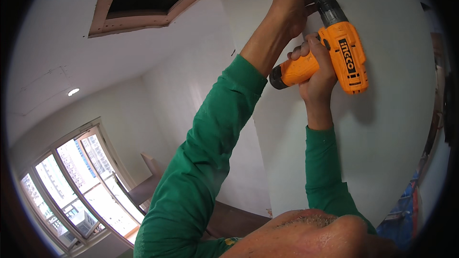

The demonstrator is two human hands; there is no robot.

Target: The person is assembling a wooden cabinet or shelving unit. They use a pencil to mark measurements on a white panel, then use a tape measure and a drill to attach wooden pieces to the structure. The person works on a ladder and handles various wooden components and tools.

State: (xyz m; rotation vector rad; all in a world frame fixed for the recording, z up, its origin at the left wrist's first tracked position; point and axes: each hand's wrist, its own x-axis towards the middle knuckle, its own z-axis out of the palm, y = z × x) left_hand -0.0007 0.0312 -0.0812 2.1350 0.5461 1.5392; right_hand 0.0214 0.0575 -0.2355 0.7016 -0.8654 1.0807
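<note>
An orange and black cordless drill [355, 43] is held up in front of a pale wall, its black chuck [331, 10] tilted up and to the left. My right hand [319, 69] is wrapped round its handle, with fingers near the trigger. The handle's black end points to the lower left. My left hand [295, 1] reaches up to the front of the chuck, its fingers curled about the tip. Whatever small piece they pinch there is too hidden to name. Both arms wear green sleeves.
A pale wall panel [296, 162] stands close behind the drill. At upper left, a wood-framed opening [134, 24] is cut into the ceiling, and a small round light [73, 91] shines. Windows [91, 177] fill the lower left. Blue material [401, 215] lies at lower right.
</note>
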